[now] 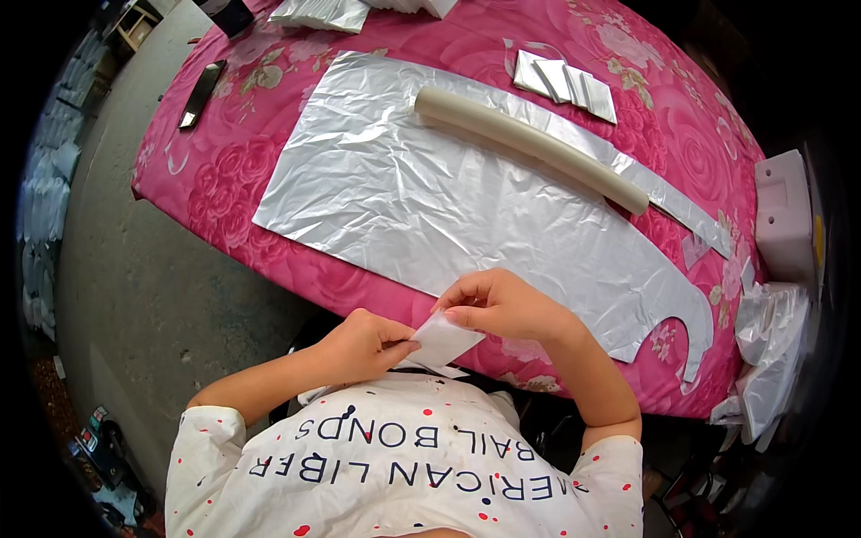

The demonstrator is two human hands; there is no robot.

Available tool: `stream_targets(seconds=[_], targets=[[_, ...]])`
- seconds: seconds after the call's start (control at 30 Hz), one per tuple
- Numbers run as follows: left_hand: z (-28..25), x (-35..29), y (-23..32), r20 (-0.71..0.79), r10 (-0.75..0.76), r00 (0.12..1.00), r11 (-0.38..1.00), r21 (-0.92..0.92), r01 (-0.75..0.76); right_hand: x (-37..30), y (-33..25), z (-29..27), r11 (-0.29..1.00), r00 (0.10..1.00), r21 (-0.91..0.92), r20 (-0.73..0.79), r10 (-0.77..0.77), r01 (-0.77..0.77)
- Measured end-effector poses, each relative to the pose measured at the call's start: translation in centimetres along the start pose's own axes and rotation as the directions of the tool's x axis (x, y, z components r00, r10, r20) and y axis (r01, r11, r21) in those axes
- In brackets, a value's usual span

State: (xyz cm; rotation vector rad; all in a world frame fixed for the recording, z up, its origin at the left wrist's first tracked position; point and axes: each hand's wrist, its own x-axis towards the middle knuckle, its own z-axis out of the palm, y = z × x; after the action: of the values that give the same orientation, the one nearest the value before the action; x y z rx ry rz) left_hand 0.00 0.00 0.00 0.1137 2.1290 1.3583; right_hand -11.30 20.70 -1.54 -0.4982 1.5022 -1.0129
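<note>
Close to my chest, at the table's near edge, a small flat white folded packet [446, 340] is held between both hands. My left hand [361, 346] pinches its left corner between thumb and fingers. The thumb and fingertips of my right hand [502, 307] close on its upper edge. Just beyond the hands lies a large, creased silvery plastic sheet [359, 170] with a curved cut-out at its right end. Across that sheet rests a long beige tube [529, 148], slanting down to the right. Whether the packet is of the same plastic I cannot tell.
A pink flowered cloth [224, 193] covers the table. Several folded silvery packets [565, 82] lie at the far right, with white stacks [323, 11] at the far edge. A black strip-shaped object [202, 94] is at the left. Crumpled plastic [771, 341] and a white box [783, 215] stand right.
</note>
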Motion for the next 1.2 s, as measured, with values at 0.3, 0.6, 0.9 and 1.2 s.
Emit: stream_targets(seconds=[0.3,0.6,0.9,1.2], targets=[[-0.3,1.2,-0.3,0.024,-0.018,1.000,1.000,-0.019,0.018,-0.5,0.0,-0.2,0.958,0.955,0.019,-0.089,-0.284,0.287],[-0.8,2.4,-1.4,-0.068,0.020,0.997,0.993,-0.117,-0.028,-1.7,-0.1,-5.9,0.950,0.867,0.083,-0.440,-0.235,0.300],[-0.6,3.2,-1.5,-0.052,0.057,0.997,0.992,-0.109,-0.062,-1.8,2.7,-27.5,0.738,0.111,0.101,-0.993,0.036,0.667],[-1.0,2.3,-2.0,-0.098,0.068,0.993,0.994,-0.075,-0.075,-2.7,3.0,-24.7,0.837,-0.180,-0.275,-0.900,-0.397,-0.474]])
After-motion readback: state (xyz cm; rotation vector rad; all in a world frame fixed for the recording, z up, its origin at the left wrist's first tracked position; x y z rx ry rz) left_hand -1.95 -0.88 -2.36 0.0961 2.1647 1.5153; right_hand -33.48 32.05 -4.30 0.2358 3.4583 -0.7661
